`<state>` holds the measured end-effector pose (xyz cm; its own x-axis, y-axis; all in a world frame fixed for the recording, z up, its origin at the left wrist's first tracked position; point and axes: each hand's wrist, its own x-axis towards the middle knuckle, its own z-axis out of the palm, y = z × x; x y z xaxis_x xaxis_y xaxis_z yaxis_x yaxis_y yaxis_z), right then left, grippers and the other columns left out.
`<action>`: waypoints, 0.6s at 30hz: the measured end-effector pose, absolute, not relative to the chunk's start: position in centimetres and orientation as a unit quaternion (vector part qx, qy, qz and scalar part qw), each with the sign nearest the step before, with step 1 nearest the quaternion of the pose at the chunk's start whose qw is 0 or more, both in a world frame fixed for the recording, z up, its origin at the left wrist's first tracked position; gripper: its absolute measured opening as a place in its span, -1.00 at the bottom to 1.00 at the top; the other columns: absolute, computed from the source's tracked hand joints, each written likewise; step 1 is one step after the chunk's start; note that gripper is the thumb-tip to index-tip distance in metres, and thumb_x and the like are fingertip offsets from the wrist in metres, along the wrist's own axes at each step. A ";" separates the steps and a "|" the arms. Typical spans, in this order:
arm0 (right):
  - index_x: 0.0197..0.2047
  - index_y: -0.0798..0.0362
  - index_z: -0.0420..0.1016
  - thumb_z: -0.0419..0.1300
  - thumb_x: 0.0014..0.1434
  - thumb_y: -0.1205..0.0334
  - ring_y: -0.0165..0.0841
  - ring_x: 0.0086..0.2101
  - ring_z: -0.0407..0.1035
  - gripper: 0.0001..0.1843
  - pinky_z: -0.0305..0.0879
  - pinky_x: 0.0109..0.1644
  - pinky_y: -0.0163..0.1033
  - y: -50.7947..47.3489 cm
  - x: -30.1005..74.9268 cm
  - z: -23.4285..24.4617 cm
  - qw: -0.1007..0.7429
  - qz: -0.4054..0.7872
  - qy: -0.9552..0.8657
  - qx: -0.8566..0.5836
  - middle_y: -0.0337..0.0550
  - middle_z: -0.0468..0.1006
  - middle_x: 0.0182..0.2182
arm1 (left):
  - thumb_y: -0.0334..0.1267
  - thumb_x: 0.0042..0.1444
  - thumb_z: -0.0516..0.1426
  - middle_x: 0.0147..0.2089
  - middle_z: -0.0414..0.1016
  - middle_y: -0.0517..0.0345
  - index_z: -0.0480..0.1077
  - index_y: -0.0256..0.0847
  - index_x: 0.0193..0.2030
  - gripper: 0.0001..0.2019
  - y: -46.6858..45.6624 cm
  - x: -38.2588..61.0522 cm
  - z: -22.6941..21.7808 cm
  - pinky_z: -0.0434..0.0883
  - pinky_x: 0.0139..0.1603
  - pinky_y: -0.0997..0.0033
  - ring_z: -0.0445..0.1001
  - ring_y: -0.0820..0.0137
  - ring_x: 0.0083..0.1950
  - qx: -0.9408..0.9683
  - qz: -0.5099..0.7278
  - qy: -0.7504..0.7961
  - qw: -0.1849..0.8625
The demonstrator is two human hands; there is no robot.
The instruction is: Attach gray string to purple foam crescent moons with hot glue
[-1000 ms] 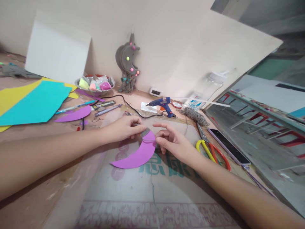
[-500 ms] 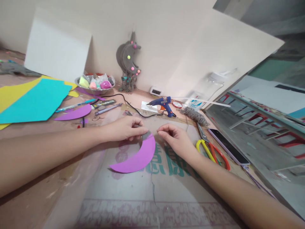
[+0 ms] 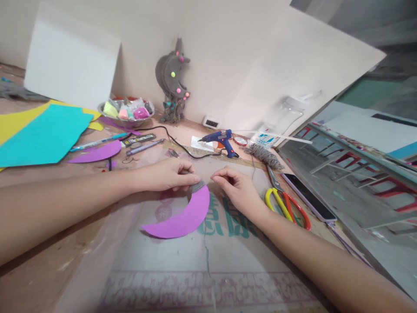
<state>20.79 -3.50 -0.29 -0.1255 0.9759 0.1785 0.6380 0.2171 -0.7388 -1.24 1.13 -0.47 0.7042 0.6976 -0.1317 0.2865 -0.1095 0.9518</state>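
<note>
A purple crescent cut-out (image 3: pixel 185 217) lies tilted over the plastic-covered work surface, its upper tip wrapped in grey yarn (image 3: pixel 197 186). My left hand (image 3: pixel 179 174) is closed on that wrapped tip, thumb on top, and hides part of it. Just to the right, my right hand (image 3: pixel 236 187) pinches thumb and forefinger together, a short gap from the crescent. A thin strand leads from the grey yarn skein (image 3: pixel 265 156) down toward this hand; the strand between its fingertips is too fine to see clearly.
Behind the hands lies a blue glue gun (image 3: pixel 223 141) with a black cord. Scissors (image 3: pixel 286 206) and a phone (image 3: pixel 308 198) are at right. Teal sheets (image 3: pixel 45 134), a purple offcut (image 3: pixel 97 152) and a bowl (image 3: pixel 125 121) sit left. A grey moon ornament (image 3: pixel 172 78) stands against the wall.
The view has shifted slightly, so most things sit a little further left. The crescent's lower tip has swung a little to the left. Both hands keep their grips.
</note>
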 end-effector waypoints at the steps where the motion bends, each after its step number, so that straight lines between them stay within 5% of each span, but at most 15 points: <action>1: -0.33 0.02 0.48 0.14 0.15 0.08 -0.41 -0.50 0.26 -0.80 0.17 -0.43 -0.28 -3.5 20.8 -0.3 0.333 0.254 -0.706 -0.572 -0.26 0.42 -0.51 | 0.04 0.07 0.12 -0.60 0.32 0.28 0.31 -0.18 -0.39 -0.70 1.1 -1.2 -0.4 0.14 -0.81 0.62 0.19 0.58 -0.73 0.723 0.177 0.340 0.575; 15: -0.37 0.02 0.48 0.14 0.14 0.09 -0.40 -0.47 0.28 -0.80 0.21 -0.37 -0.26 -3.7 20.5 0.0 0.364 0.243 -0.701 -0.563 -0.24 0.43 -0.49 | 0.02 0.06 0.14 -0.56 0.36 0.24 0.33 -0.19 -0.40 -0.70 0.9 -1.2 -0.1 0.14 -0.76 0.61 0.22 0.56 -0.67 0.711 0.175 0.324 0.599; 18: -0.25 0.01 0.49 0.12 0.16 0.09 -0.42 -0.50 0.27 -0.79 0.22 -0.40 -0.26 -3.7 20.5 0.2 0.366 0.279 -0.688 -0.562 -0.23 0.45 -0.46 | -0.02 0.08 0.15 -0.57 0.33 0.24 0.32 -0.21 -0.41 -0.72 0.9 -1.2 0.0 0.13 -0.73 0.63 0.20 0.58 -0.64 0.696 0.191 0.312 0.619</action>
<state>20.54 -3.66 0.20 -0.1006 0.9765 0.1905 0.5684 0.2136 -0.7946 -1.16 0.86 -0.02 0.7327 0.6699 -0.1200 0.1975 -0.0405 0.9795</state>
